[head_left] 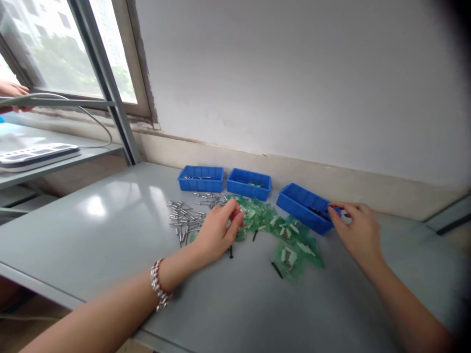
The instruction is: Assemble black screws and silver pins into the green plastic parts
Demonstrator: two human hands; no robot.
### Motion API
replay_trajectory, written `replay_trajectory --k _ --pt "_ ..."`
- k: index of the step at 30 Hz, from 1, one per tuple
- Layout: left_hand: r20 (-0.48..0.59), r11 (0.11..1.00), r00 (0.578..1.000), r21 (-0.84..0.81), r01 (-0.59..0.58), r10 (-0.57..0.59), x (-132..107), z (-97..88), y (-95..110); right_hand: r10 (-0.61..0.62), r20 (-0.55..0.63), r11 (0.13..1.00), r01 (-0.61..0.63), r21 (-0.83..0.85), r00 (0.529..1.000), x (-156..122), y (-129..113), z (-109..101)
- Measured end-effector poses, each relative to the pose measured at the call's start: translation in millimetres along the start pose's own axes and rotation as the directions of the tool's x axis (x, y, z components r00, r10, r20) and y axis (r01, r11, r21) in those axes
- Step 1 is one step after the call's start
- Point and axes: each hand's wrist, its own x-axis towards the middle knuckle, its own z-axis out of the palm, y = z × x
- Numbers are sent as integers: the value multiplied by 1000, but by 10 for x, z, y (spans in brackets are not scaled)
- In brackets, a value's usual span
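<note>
Black screws (318,212) lie in the right blue bin (300,214), far side of the counter (110,235). The right hand (356,230) is at that bin's right end, fingertips close together; whether it grips anything cannot be told. The left hand (219,229), fingers curled, is beside green bags (259,212); its grip cannot be told. Metal rivets (180,215) lie left.

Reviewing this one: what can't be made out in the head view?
Head view:
Whether the left hand holds anything: its curled fingers hide it.
Whether the right hand grips a dark piece in the right blue bin: blur.
The middle blue bin: its front wall hides part inside.
Another person: cut off by the left edge.
</note>
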Motion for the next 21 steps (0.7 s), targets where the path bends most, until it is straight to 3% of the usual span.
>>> replay_trajectory --k 14,19,21 --pt "49 998 998 47 -52 50 -7 12 18 2 34 1000 -2 6 999 -5 -2 17" --pt "67 995 995 69 -74 69 -11 19 -2 -55 50 997 52 61 997 2 -196 -49" --pt "75 993 994 78 -85 79 -10 18 -5 -130 136 982 109 152 982 0 -333 -104"
